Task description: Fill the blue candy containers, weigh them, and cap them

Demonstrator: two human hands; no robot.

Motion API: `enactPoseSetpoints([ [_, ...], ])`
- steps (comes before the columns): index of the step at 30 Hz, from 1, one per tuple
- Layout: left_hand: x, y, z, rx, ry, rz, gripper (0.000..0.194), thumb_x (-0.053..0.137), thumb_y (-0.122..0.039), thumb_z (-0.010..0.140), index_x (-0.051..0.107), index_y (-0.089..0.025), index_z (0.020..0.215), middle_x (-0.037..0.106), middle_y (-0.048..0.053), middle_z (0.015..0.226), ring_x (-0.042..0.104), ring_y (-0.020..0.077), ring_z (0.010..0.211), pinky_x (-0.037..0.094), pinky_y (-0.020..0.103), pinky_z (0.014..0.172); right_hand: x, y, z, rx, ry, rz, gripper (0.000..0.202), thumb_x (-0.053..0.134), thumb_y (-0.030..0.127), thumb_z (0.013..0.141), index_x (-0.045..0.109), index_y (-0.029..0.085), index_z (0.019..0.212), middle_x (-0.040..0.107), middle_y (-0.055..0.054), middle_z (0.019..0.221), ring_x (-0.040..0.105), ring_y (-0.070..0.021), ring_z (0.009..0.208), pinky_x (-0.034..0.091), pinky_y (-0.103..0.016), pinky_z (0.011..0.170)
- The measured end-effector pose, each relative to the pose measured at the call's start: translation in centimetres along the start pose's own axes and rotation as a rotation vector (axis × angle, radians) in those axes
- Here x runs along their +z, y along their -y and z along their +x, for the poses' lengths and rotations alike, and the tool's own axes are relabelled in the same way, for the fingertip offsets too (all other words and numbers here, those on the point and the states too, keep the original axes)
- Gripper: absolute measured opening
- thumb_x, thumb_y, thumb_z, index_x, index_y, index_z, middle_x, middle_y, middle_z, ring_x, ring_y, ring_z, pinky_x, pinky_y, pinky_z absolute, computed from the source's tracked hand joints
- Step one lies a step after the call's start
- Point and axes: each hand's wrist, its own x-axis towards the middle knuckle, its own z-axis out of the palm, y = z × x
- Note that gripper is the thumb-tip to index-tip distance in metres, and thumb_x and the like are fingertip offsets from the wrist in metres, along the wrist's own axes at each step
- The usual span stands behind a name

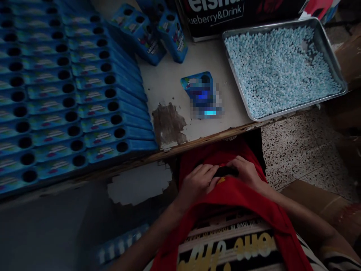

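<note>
Both my hands are at my waist, below the table's front edge, over the red apron [234, 194] I wear. With its fingers bent and close together, my left hand [199, 180] grips the apron's cloth. My right hand [248, 171] holds the cloth a little to the right, its fingers curled inward. A dark patch shows between the hands; I cannot make out what it is. On the table above them lies a blue item [201, 86], partly blurred into blocks, with a dark round spot near its top.
Stacked blue boxes [96, 101] with round holes fill the table's left side. Several more blue boxes [175, 37] stand at the back. A metal tray [242, 101] of small pale-blue pellets [282, 71] overhangs the worn wooden edge [214, 136]. Behind it is a black printed box [203, 28].
</note>
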Motion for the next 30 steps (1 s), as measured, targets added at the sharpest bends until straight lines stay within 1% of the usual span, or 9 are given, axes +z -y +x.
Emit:
enactPoseSetpoints([
  [4, -0.3, 0.2, 0.4, -0.064, 0.055, -0.158, 0.032, 0.054, -0.034, 0.103, 0.078, -0.025, 0.122, 0.08, 0.007, 0.109, 0.073, 0.0213, 0.101, 0.057, 0.031, 0.097, -0.3, 0.7, 0.1, 0.003, 0.031, -0.004, 0.016, 0.081, 0.015, 0.087, 0.076, 0.019, 0.102, 0.069, -0.004, 0.095, 0.065, -0.0163, 0.085, 0.045, -0.024, 0.072],
  [7, -0.3, 0.3, 0.8, -0.084, 0.085, -0.248, 0.032, 0.055, -0.035, 0.101, 0.079, -0.025, 0.119, 0.08, 0.006, 0.106, 0.073, 0.0209, 0.1, 0.057, 0.031, 0.094, -0.9, 1.3, 0.0, 0.011, 0.067, -0.029, 0.016, 0.078, 0.013, 0.087, 0.077, 0.017, 0.103, 0.068, -0.004, 0.094, 0.064, -0.0162, 0.083, 0.043, -0.025, 0.07],
  [10, 0.0, 0.2, 1.0, -0.112, 0.116, -0.26, 0.033, 0.054, -0.035, 0.1, 0.08, -0.025, 0.116, 0.081, 0.006, 0.108, 0.073, 0.0211, 0.102, 0.056, 0.03, 0.094, -1.5, 1.7, 0.1, 0.014, 0.107, -0.056, 0.018, 0.076, 0.013, 0.088, 0.076, 0.017, 0.105, 0.067, -0.004, 0.093, 0.064, -0.0164, 0.083, 0.043, -0.025, 0.07],
  [13, 0.4, 0.2, 1.1, -0.138, 0.143, -0.235, 0.033, 0.053, -0.035, 0.1, 0.08, -0.027, 0.117, 0.081, 0.005, 0.109, 0.073, 0.0216, 0.103, 0.056, 0.03, 0.097, -1.9, 1.9, 0.4, 0.01, 0.169, -0.119, 0.019, 0.073, 0.013, 0.09, 0.076, 0.017, 0.108, 0.068, -0.005, 0.098, 0.065, -0.0173, 0.087, 0.045, -0.025, 0.073],
  [17, 0.9, 0.7, 1.0, -0.096, 0.153, -0.249, 0.034, 0.052, -0.035, 0.1, 0.079, -0.026, 0.119, 0.081, 0.005, 0.111, 0.073, 0.0224, 0.104, 0.056, 0.03, 0.096, -2.2, 2.1, 0.7, -0.013, 0.283, -0.265, 0.017, 0.066, 0.014, 0.098, 0.076, 0.015, 0.111, 0.07, -0.009, 0.103, 0.066, -0.0184, 0.09, 0.047, -0.027, 0.076],
  [20, 0.8, 1.0, 1.0, -0.089, 0.177, -0.284, 0.034, 0.052, -0.036, 0.101, 0.079, -0.025, 0.119, 0.081, 0.006, 0.11, 0.073, 0.0223, 0.104, 0.056, 0.03, 0.097, -2.5, 2.3, 0.9, -0.053, 0.339, -0.351, 0.02, 0.059, 0.013, 0.103, 0.076, 0.013, 0.113, 0.071, -0.013, 0.106, 0.066, -0.0204, 0.092, 0.049, -0.029, 0.079],
  [24, 0.8, 1.1, 1.2, -0.127, 0.221, -0.264, 0.036, 0.05, -0.036, 0.102, 0.079, -0.026, 0.121, 0.08, 0.006, 0.112, 0.073, 0.0218, 0.105, 0.055, 0.029, 0.097, -2.7, 2.1, 1.1, -0.069, 0.34, -0.316, 0.019, 0.061, 0.016, 0.102, 0.077, 0.014, 0.113, 0.071, -0.012, 0.103, 0.066, -0.0218, 0.092, 0.05, -0.031, 0.081],
  [27, 1.0, 1.4, 1.2, -0.124, 0.231, -0.25, 0.037, 0.05, -0.036, 0.101, 0.08, -0.025, 0.12, 0.08, 0.008, 0.112, 0.073, 0.0224, 0.105, 0.056, 0.03, 0.098, -2.5, 1.9, 1.1, -0.061, 0.305, -0.269, 0.024, 0.065, 0.019, 0.101, 0.076, 0.014, 0.123, 0.071, -0.011, 0.104, 0.067, -0.0215, 0.093, 0.05, -0.03, 0.082],
  [30, 0.8, 1.8, 1.0, -0.117, 0.243, -0.278, 0.036, 0.052, -0.035, 0.098, 0.08, -0.026, 0.119, 0.081, 0.007, 0.113, 0.073, 0.0227, 0.106, 0.055, 0.03, 0.096, -2.6, 1.9, 1.0, -0.112, 0.307, -0.245, 0.029, 0.065, 0.019, 0.103, 0.075, 0.016, 0.129, 0.073, -0.011, 0.107, 0.068, -0.0206, 0.096, 0.05, -0.029, 0.083],
])
